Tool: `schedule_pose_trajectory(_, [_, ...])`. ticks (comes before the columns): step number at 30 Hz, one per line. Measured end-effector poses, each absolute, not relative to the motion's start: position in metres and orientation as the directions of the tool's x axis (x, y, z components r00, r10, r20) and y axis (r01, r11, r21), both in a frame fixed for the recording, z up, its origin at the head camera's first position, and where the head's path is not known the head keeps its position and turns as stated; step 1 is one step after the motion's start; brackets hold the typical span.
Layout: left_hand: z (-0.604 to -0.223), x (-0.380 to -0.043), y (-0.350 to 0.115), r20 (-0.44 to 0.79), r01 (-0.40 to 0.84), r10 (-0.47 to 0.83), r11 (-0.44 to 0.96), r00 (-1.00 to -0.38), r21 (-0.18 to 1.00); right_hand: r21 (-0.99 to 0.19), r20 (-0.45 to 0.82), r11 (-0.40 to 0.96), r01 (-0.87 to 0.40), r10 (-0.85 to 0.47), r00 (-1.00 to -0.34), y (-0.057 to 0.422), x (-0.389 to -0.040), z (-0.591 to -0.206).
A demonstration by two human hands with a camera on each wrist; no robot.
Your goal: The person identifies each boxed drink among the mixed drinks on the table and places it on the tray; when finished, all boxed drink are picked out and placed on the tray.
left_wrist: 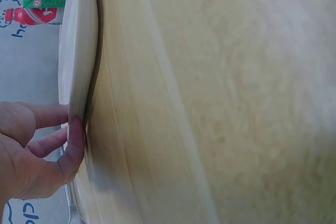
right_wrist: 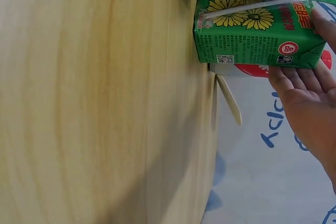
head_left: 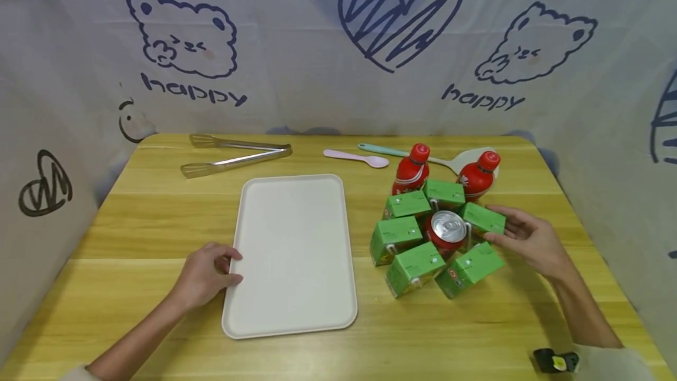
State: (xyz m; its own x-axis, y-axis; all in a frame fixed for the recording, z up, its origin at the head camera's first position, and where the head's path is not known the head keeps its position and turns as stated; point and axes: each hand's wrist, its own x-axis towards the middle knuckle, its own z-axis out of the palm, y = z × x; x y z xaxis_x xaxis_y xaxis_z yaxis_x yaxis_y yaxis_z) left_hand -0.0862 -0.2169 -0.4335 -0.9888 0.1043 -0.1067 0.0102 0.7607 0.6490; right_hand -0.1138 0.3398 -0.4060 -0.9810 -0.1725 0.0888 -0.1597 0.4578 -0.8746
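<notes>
A white rectangular tray lies on the wooden table, and my left hand pinches its left rim. The left wrist view shows fingertips against the outer wall of the tray. On the right, my right hand holds the rightmost green drink carton between thumb and fingers. Yellow flowers and a straw show on that carton in the right wrist view. Several more green cartons stand in a ring around a red can with a silver top.
Two red-capped bottles stand behind the cartons. Along the back lie metal tongs, a pink spoon and a spatula with a mint-green handle. A small black object rests at the front right. White drawn-on cloth surrounds the table.
</notes>
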Motion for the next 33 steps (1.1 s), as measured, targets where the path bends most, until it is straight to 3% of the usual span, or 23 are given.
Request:
schedule_pose_trajectory(6, [-0.432,-0.084,-0.217,-0.142,-0.02,0.095,0.764,-0.985,0.645,-0.872,0.076,0.47,-0.137,-0.146,-0.986,0.338,-0.116,-0.409])
schedule_pose_trajectory(19, [-0.432,-0.083,-0.217,-0.156,-0.028,0.101,0.748,-0.983,0.663,-0.932,0.111,0.342,-0.116,-0.037,-0.993,0.341,-0.114,-0.401])
schedule_pose_trajectory(24, [-0.431,-0.085,-0.217,-0.151,-0.022,0.102,0.756,-0.983,0.654,-0.951,0.164,0.256,-0.172,-0.053,-0.985,0.342,-0.115,-0.387])
schedule_pose_trajectory(33, [-0.43,-0.086,-0.217,-0.165,-0.035,0.098,0.754,-0.981,0.656,-0.927,0.267,0.271,-0.26,-0.013,-0.964,0.337,-0.118,-0.357])
